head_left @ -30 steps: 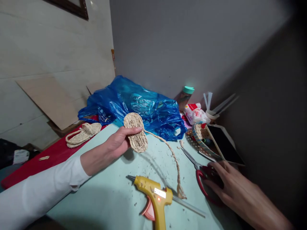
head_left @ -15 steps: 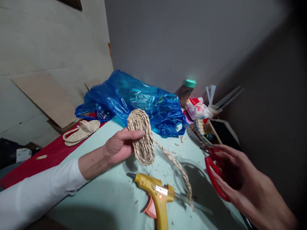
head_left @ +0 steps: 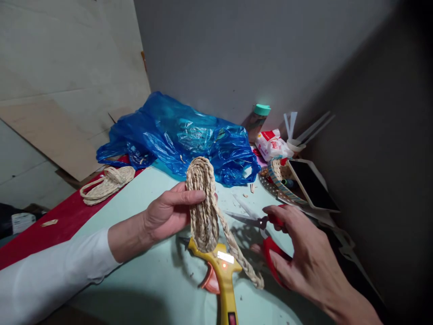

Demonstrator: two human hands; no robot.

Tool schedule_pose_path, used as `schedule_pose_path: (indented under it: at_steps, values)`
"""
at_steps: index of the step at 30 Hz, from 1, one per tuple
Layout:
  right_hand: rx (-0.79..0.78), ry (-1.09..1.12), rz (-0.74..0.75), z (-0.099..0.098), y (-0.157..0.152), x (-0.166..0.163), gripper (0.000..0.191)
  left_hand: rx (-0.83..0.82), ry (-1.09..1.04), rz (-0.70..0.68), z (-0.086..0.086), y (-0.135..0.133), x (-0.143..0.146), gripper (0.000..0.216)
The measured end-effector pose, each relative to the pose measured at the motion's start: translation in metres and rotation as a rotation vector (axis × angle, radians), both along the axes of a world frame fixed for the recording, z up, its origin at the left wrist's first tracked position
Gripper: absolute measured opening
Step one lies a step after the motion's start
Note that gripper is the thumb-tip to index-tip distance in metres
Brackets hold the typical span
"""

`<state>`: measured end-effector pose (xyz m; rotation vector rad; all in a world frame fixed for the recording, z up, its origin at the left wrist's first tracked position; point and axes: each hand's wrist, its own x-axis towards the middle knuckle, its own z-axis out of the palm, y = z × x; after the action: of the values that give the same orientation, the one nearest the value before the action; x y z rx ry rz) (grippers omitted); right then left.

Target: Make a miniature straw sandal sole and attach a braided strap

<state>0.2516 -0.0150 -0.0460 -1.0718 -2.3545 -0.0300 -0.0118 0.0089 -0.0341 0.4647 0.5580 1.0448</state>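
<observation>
My left hand [head_left: 169, 212] grips a small oval sole of braided straw [head_left: 202, 203], held upright over the table. A loose braid tail [head_left: 241, 257] hangs from the sole down to the right. My right hand [head_left: 301, 257] holds red-handled scissors [head_left: 260, 222], fingers through the loops, the blades apart and pointing left toward the braid. A yellow glue gun [head_left: 225, 275] with a lit red lamp lies on the pale green table [head_left: 145, 284] just below the sole.
A finished straw sandal [head_left: 104, 184] rests on a red cloth [head_left: 50, 225] at left. A crumpled blue plastic bag [head_left: 182, 137] fills the back. At right sit a small woven basket [head_left: 279, 178], a phone [head_left: 311, 185], a teal-capped bottle [head_left: 257, 119] and a white packet [head_left: 272, 144].
My right hand lifted the scissors off the table and brought them left toward the braid, blades opening. My left hand turned the sole upright and drew it nearer, above the glue gun.
</observation>
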Motion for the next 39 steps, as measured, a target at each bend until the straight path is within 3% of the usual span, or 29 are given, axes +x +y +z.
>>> schedule_pose_path:
  at_steps: [7, 25, 39]
  values:
    - [-0.034, 0.013, 0.032, 0.0, -0.002, -0.005, 0.033, 0.043, 0.006, -0.067, -0.003, -0.001, 0.003, 0.028]
    - [-0.128, -0.005, 0.109, -0.004, -0.002, -0.002, 0.036, 0.033, -0.019, -0.042, -0.007, -0.001, 0.007, 0.022]
    - [0.067, -0.035, 0.172, -0.011, -0.005, -0.01, 0.043, -0.005, 0.101, -0.176, -0.02, -0.017, 0.017, 0.018]
